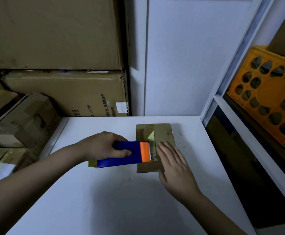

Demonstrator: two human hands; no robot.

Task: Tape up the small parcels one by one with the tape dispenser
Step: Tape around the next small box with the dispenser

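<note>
A small flat cardboard parcel (162, 133) lies on the white table (114, 197), right of the middle. My left hand (102, 145) grips the blue tape dispenser (121, 160), thumb on its top. The dispenser's orange head (145, 152) with its toothed blade sits on the parcel's left edge. A strip of clear tape lies on the parcel just past the blade. My right hand (173, 165) presses flat on the parcel's near right part, fingers straight and pointing away from me.
Large cardboard boxes (65, 92) are stacked at the back left, with smaller boxes (25, 121) beside the table's left edge. A white wall panel stands behind the table. To the right is a white shelf frame holding an orange plastic crate (270, 92).
</note>
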